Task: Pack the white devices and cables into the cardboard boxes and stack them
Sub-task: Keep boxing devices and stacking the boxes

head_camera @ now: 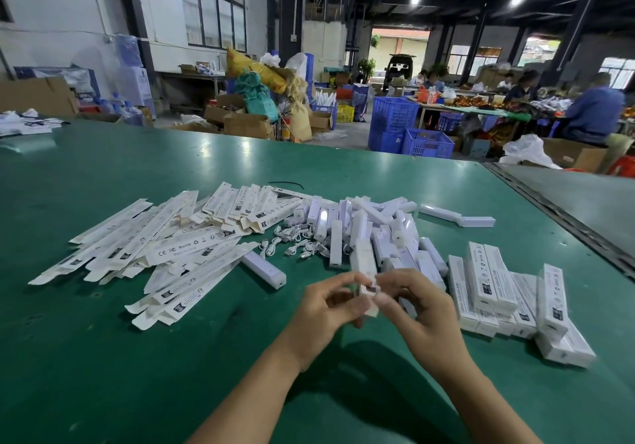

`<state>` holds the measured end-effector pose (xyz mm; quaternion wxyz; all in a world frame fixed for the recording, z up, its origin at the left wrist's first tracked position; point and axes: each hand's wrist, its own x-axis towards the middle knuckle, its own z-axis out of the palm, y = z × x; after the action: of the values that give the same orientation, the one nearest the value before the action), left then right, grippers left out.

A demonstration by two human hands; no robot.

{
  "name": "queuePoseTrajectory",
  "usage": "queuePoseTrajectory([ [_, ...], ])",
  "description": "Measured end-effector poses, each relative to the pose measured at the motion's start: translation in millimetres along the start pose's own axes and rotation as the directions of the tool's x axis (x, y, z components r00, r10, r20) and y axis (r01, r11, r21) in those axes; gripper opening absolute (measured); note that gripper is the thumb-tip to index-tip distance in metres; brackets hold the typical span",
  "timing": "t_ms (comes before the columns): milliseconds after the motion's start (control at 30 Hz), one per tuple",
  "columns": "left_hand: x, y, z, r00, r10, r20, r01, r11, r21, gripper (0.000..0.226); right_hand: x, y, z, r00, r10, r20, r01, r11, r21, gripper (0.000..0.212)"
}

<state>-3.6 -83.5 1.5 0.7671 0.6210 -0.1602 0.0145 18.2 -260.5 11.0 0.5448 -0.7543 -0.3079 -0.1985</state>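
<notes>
Your left hand (323, 309) and your right hand (417, 309) meet above the near middle of the green worktop (103, 357). Each grip pinches the near end of one slim white printed cardboard box (363, 261), fingers curled round it. Whether that end is closed you cannot tell. The box points away from you, its far end reaching the heap just behind it. That heap is of white bar-shaped plastic devices (371, 223), jumbled and overlapping, with a tangle of short white cables (295, 242) at its left edge. One single white device (264, 269) lies alone on the worktop, left of your hands. Farther left spreads a loose fan of flat unfolded white cartons (165, 247). To your right, the closed white boxes (491, 282) sit stacked side by side, a few lying on top of the others, near your right hand.
</notes>
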Motion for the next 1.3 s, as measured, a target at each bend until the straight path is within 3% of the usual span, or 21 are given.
queuePoseTrajectory([
  [67,1.2,5.2,-1.2,1.0,-0.013,0.011,0.015,0.974,-0.227,0.03,-1.0,2.6,-1.3,1.0,0.015,0.007,-0.015,0.999,-0.036,0.025],
  [167,2.5,11.7,-11.5,1.0,-0.009,0.03,0.022,0.886,-0.464,0.037,-1.5,7.6,-4.2,1.0,0.018,0.003,-0.016,0.952,-0.305,0.048],
  [333,4.6,11.7,-23.0,0.997,-0.018,-0.076,-0.033,0.781,-0.624,0.046,0.5,3.8,-1.8,0.999,-0.038,0.034,0.05,0.872,-0.487,0.046],
  [400,4.4,9.7,-24.3,0.998,-0.004,-0.056,-0.03,0.801,-0.598,0.052,-1.9,2.5,-0.4,0.998,0.013,0.054,0.013,0.894,-0.448,0.046],
  [500,2.8,4.3,-16.5,0.999,-0.051,0.013,0.053,0.926,-0.374,0.046,-2.8,0.4,3.3,0.99,0.095,0.101,-0.052,0.929,-0.366,0.047],
  [567,1.8,-3.5,-7.7,0.992,-0.115,-0.056,0.103,0.979,-0.178,0.036,-2.2,0.2,6.2,0.987,0.103,0.125,-0.055,0.939,-0.339,0.048],
  [667,3.5,-13.2,0.2,0.989,-0.071,-0.13,0.073,0.997,0.012,0.028,-2.8,1.1,5.1,0.982,0.121,0.143,-0.063,0.933,-0.353,0.044],
  [800,8.1,-12.4,-2.3,0.956,-0.044,-0.289,0.017,0.995,-0.095,0.02,-4.2,10.9,-1.4,0.983,0.163,0.08,-0.11,0.886,-0.451,0.045],
  [900,11.0,-13.0,-6.6,0.922,-0.087,-0.377,-0.01,0.969,-0.247,0.035,0.6,16.9,-2.0,0.963,0.248,-0.102,-0.256,0.736,-0.627,0.037],
  [1000,12.5,-11.1,-11.3,0.865,-0.141,-0.482,-0.018,0.951,-0.309,0.042,2.8,24.5,-4.4,0.909,0.392,-0.143,-0.365,0.579,-0.729,0.037],
  [1100,14.2,-8.9,-15.0,0.82,-0.226,-0.526,-0.026,0.903,-0.428,0.032,3.1,29.3,-7.9,0.88,0.438,-0.185,-0.448,0.634,-0.629,0.03],
  [1200,14.7,-6.4,-20.1,0.793,-0.28,-0.541,-0.075,0.836,-0.543,0.028,3.3,27.1,-7.6,0.876,0.386,-0.291,-0.483,0.71,-0.513,0.025],
  [1300,15.7,-4.8,-25.7,0.766,-0.294,-0.572,-0.143,0.789,-0.597,0.028,2.5,17.2,-5.9,0.841,0.41,-0.353,-0.509,0.822,-0.256,0.018],
])
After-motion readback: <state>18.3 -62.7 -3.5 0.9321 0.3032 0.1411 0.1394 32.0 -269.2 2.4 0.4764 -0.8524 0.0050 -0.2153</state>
